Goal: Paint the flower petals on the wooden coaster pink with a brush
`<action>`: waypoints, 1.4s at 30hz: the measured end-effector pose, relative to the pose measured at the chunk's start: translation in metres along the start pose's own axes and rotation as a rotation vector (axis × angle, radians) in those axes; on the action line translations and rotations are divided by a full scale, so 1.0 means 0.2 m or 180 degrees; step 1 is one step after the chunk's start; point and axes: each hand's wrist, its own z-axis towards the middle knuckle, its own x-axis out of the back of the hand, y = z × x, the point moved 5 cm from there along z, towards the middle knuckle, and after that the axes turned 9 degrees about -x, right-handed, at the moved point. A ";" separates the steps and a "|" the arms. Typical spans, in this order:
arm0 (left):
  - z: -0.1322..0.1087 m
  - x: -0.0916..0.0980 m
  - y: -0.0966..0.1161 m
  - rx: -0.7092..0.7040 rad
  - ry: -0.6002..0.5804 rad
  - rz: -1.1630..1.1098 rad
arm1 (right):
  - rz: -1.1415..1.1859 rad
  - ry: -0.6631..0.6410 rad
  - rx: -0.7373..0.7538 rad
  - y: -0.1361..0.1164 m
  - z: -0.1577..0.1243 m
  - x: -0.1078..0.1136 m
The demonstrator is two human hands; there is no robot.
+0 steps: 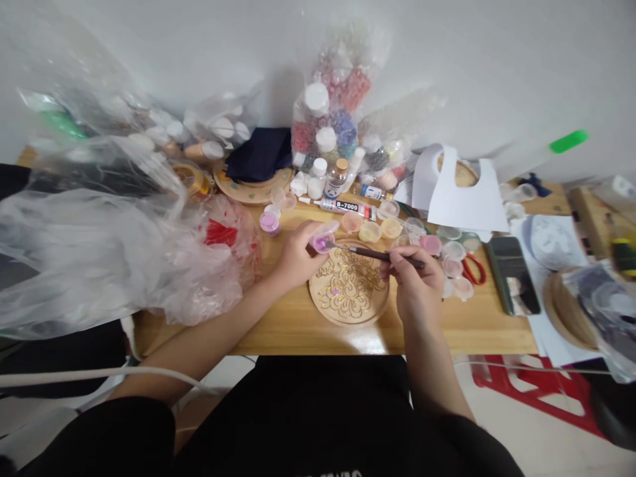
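Observation:
My left hand (pixel 297 255) is closed round a small clear cup of purple glitter (pixel 322 242), tilted over the desk. My right hand (pixel 416 278) pinches a thin dark tool (pixel 382 255) whose tip reaches into that cup. Below both hands lies a round wooden disc (pixel 349 286) with a gold flower outline and a small purple patch on it.
Several small cups of pink and yellow powder (pixel 370 230) sit behind the disc, with a B-7000 glue tube (pixel 348 207). Red-handled scissors (pixel 474 268) and a phone (pixel 513 275) lie right. Crumpled plastic bags (pixel 99 232) fill the left; bead bags (pixel 338 99) stand at the wall.

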 end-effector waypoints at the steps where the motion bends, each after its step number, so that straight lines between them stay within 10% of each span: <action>1: 0.00 0.00 0.00 0.0011 -0.0015 0.0009 | -0.0002 -0.0011 -0.0005 0.00 0.00 0.00; 42: 0.00 0.00 -0.01 0.0080 0.0011 0.0112 | -0.0435 0.0010 0.0279 -0.07 -0.03 -0.01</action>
